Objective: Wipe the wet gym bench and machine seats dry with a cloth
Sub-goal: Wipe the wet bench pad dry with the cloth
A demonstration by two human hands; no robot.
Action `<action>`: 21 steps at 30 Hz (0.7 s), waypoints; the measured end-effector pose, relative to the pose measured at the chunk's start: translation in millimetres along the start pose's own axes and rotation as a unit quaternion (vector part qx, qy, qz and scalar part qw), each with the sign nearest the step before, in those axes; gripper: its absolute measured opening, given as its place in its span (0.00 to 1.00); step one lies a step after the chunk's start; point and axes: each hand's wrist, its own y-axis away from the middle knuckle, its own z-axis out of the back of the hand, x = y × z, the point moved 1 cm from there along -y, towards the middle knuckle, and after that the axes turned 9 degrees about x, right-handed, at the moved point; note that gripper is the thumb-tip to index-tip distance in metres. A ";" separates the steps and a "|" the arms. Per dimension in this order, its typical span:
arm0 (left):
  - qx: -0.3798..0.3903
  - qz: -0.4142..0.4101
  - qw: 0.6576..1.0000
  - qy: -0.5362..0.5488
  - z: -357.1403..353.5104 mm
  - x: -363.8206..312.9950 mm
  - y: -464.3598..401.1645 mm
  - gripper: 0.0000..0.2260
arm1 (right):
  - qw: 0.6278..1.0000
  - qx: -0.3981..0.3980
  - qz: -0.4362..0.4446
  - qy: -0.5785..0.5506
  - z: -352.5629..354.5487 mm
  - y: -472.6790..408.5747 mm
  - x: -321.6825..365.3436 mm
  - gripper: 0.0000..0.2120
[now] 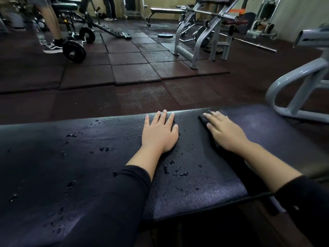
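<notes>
Black padded vinyl gym bench [187,184], beaded with water | left hand [160,133] flat, fingers straight, bracing pad | right hand [225,131] flat, pressing dark folded cloth [204,118] at far edge | risk: small cloth saturates, smearing droplets leftward.

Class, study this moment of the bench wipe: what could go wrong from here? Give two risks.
1. The left hand rests flat on wet vinyl; it might slip among the droplets.
2. The right hand presses a small dark cloth flat; scattered water across the bench could easily be missed.
</notes>
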 end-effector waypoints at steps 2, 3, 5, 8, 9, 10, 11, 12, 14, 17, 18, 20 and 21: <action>0.021 -0.018 1.000 0.013 5.6 3.4 5.1 0.25 | 0.999 0.011 0.038 -0.003 -6.9 6.7 27.5 0.21; 0.026 -0.022 0.999 0.029 8.9 7.4 8.9 0.25 | 0.998 0.016 0.055 -0.005 -10.2 7.1 40.8 0.21; 0.021 -0.016 0.998 0.050 14.5 22.3 20.2 0.25 | 0.997 0.024 0.068 -0.013 -15.9 4.1 61.4 0.22; 0.001 0.016 1.000 0.024 21.2 60.6 39.2 0.25 | 0.998 0.016 0.041 -0.037 -19.2 -8.7 72.7 0.21; -0.003 0.037 0.999 0.017 23.5 76.7 46.5 0.24 | 0.998 0.014 0.031 -0.049 -19.7 -13.5 75.3 0.21; -0.005 0.058 0.998 0.012 25.1 92.0 53.0 0.24 | 0.998 0.013 0.023 -0.057 -19.8 -17.9 77.1 0.20; -0.007 0.076 0.997 0.011 26.0 105.6 59.2 0.25 | 0.998 0.014 0.020 -0.059 -19.9 -21.6 79.7 0.20; -0.009 0.088 0.996 0.009 25.5 116.3 64.5 0.25 | 0.998 0.020 0.019 -0.056 -20.2 -24.7 82.4 0.20; -0.011 0.095 0.995 -0.001 21.4 127.2 71.4 0.26 | 0.998 0.035 0.025 -0.041 -20.4 -28.4 86.6 0.21; -0.015 0.098 0.995 -0.009 15.4 128.5 71.4 0.26 | 0.998 0.046 0.038 -0.023 -21.3 -32.4 86.5 0.22; -0.018 0.100 0.995 -0.009 14.3 128.3 70.3 0.26 | 0.998 0.049 0.038 -0.023 -21.6 -33.9 85.5 0.23; -0.025 0.099 0.995 -0.010 13.2 128.5 69.5 0.26 | 0.997 0.056 0.041 -0.023 -21.9 -40.0 84.5 0.22; -0.028 0.098 0.995 -0.010 12.9 129.0 69.8 0.26 | 0.997 0.058 0.043 -0.021 -21.6 -45.1 85.4 0.22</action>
